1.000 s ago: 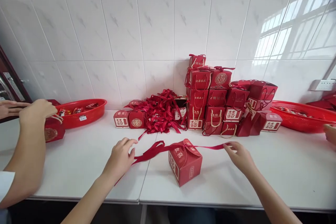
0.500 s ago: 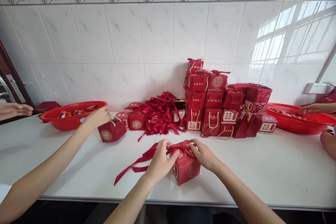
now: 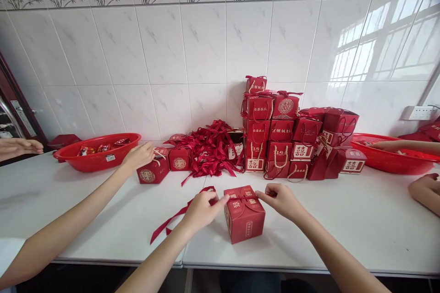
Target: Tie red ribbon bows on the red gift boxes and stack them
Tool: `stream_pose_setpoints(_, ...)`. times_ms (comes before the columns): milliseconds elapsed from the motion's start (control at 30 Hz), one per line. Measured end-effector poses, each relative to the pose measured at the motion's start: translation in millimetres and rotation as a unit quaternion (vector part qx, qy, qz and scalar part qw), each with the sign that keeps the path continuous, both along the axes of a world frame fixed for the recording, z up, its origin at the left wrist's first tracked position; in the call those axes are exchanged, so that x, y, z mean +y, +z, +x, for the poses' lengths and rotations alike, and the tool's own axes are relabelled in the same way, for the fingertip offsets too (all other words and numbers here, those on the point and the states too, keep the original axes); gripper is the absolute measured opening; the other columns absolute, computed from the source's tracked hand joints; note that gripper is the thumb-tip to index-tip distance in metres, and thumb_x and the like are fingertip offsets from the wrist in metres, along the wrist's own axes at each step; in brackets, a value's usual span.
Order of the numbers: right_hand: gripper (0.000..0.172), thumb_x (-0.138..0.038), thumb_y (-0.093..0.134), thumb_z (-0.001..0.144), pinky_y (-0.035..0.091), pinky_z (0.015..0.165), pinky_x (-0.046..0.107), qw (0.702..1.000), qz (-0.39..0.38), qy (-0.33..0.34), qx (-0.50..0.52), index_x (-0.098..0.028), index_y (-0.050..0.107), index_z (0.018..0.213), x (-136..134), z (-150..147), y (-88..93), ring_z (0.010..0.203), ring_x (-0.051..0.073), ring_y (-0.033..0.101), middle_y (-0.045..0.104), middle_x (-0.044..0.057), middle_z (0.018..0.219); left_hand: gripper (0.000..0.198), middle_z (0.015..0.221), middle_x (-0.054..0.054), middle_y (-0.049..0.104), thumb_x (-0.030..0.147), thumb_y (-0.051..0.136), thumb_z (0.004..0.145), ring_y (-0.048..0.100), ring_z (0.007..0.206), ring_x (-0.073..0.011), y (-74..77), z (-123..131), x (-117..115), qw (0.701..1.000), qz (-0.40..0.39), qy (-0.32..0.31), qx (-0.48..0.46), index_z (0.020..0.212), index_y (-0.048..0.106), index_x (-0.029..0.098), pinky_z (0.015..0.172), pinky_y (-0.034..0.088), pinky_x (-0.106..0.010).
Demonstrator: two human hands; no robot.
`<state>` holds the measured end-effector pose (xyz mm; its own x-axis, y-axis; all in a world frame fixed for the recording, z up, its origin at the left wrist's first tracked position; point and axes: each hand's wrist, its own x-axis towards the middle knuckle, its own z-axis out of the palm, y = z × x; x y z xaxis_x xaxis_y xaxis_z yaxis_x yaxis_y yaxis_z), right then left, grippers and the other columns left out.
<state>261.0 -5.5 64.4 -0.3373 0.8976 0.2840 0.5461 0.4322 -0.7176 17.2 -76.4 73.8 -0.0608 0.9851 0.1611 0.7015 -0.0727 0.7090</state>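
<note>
A red gift box (image 3: 245, 219) with gold print stands on the white table in front of me, its rounded top flaps folded in. A dark red ribbon (image 3: 172, 217) crosses the top, and its loose tail lies on the table to the left. My left hand (image 3: 204, 208) pinches the ribbon just left of the box. At the top right edge, the curled fingers of my right hand (image 3: 283, 201) pinch the ribbon's other side. The small stretch of ribbon inside the right fingers is hidden.
Behind the box lies a heap of red ribbons (image 3: 216, 149), beside stacked red gift boxes (image 3: 282, 130). At left a co-worker's hand (image 3: 139, 155) holds another box by its cord. Red basins (image 3: 85, 160) stand at both sides, and a person reaches into the right one.
My hands have moved apart, drawing the ribbon tighter across the box top. The flaps lie flatter. The co-worker's hand and box have shifted slightly right.
</note>
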Motion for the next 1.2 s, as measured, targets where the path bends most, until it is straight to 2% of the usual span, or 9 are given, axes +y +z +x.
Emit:
stream_pose_setpoints(100, 0.028, -0.039, 0.056, 0.08, 0.031, 0.052, 0.025, 0.997, 0.032, 0.06, 0.024, -0.021, 0.041, 0.064, 0, 15, 0.6, 0.056, 0.012, 0.036, 0.042, -0.004, 0.058, 0.042, 0.055, 0.004, 0.037, 0.054, 0.034, 0.085, 0.04, 0.055, -0.0158, -1.3, -13, 5, 0.997, -0.064, 0.022, -0.029, 0.058, 0.039, 0.023, 0.057, 0.03, -0.028)
stream_pose_setpoints(200, 0.021, -0.023, 0.052, 0.078, 0.035, 0.056, 0.026, 0.992, 0.08, 0.097, -0.021, -0.021, 0.041, 0.06, -3, 24, -0.6, 0.059, 0.013, 0.041, 0.046, -0.002, 0.064, 0.026, 0.054, 0.004, 0.042, 0.044, 0.047, 0.078, 0.039, 0.049, -0.0148, 4.6, -26, 9, 0.989, -0.141, -0.006, -0.032, 0.066, 0.05, 0.022, 0.051, 0.028, -0.027)
stream_pose_setpoints(400, 0.034, -0.033, 0.053, 0.084, 0.039, 0.055, 0.029, 0.979, 0.195, -0.045, 0.034, -0.02, 0.049, 0.053, -8, 6, -3.1, 0.056, 0.014, 0.046, 0.05, 0.003, 0.065, 0.022, 0.051, 0.004, 0.046, 0.04, 0.072, 0.063, 0.033, 0.047, -0.0098, 37.5, -18, -1, 0.933, -0.284, -0.212, -0.057, 0.069, 0.07, 0.019, 0.048, 0.021, -0.025)
stream_pose_setpoints(500, 0.041, -0.045, 0.057, 0.083, 0.04, 0.054, 0.029, 0.981, 0.164, -0.02, 0.102, -0.02, 0.05, 0.052, -12, -7, 3.4, 0.054, 0.014, 0.046, 0.052, 0.003, 0.062, 0.031, 0.051, 0.006, 0.038, 0.048, 0.063, 0.075, 0.027, 0.049, -0.0087, 46.4, 4, -10, 0.925, -0.227, -0.259, -0.159, 0.077, 0.071, 0.018, 0.05, 0.022, -0.025)
stream_pose_setpoints(567, 0.043, -0.048, 0.06, 0.08, 0.042, 0.054, 0.029, 0.984, 0.12, 0.02, 0.131, -0.019, 0.051, 0.05, -16, -13, 8.3, 0.057, 0.015, 0.049, 0.054, 0.003, 0.063, 0.032, 0.054, 0.007, 0.036, 0.049, 0.059, 0.079, 0.026, 0.051, -0.0092, 44.6, 17, -12, 0.941, -0.172, -0.219, -0.192, 0.08, 0.069, 0.018, 0.05, 0.024, -0.025)
stream_pose_setpoints(733, 0.036, -0.046, 0.067, 0.074, 0.043, 0.056, 0.028, 0.986, 0.014, 0.082, 0.148, -0.016, 0.064, 0.055, -28, -22, 12.7, 0.059, 0.015, 0.052, 0.057, 0.004, 0.067, 0.023, 0.072, 0.0, 0.049, 0.029, 0.052, 0.083, 0.046, 0.066, -0.0142, 27.2, 35, -11, 0.992, 0.008, -0.119, -0.038, 0.063, 0.058, 0.018, 0.062, 0.039, -0.027)
stream_pose_setpoints(967, 0.017, -0.025, 0.069, 0.067, 0.043, 0.062, 0.026, 0.982, -0.044, 0.118, 0.142, -0.016, 0.062, 0.055, -40, -38, 14.1, 0.066, 0.014, 0.053, 0.06, 0.001, 0.067, 0.027, 0.1, -0.005, 0.054, 0.005, 0.037, 0.077, 0.052, 0.064, -0.0135, 21.3, 51, -23, 0.967, 0.088, -0.117, 0.21, 0.083, 0.058, 0.021, 0.056, 0.037, -0.027)
stream_pose_setpoints(1067, 0.014, -0.014, 0.06, 0.065, 0.038, 0.056, 0.024, 0.982, -0.084, 0.11, 0.13, -0.017, 0.052, 0.054, -40, -41, 17.6, 0.058, 0.011, 0.047, 0.054, -0.002, 0.059, 0.035, 0.114, -0.008, 0.051, 0.004, 0.037, 0.078, 0.054, 0.066, -0.0134, 18.6, 48, -25, 0.961, 0.106, -0.127, 0.22, 0.097, 0.06, 0.021, 0.058, 0.039, -0.028)
stream_pose_setpoints(1200, 0.006, -0.014, 0.053, 0.064, 0.035, 0.053, 0.024, 0.982, -0.09, 0.124, 0.11, -0.018, 0.052, 0.06, -40, -40, 21.0, 0.057, 0.011, 0.045, 0.051, -0.004, 0.058, 0.031, 0.113, -0.007, 0.051, 0.009, 0.036, 0.085, 0.056, 0.074, -0.0133, 15.4, 38, -21, 0.966, 0.135, -0.182, 0.124, 0.091, 0.064, 0.021, 0.068, 0.045, -0.028)
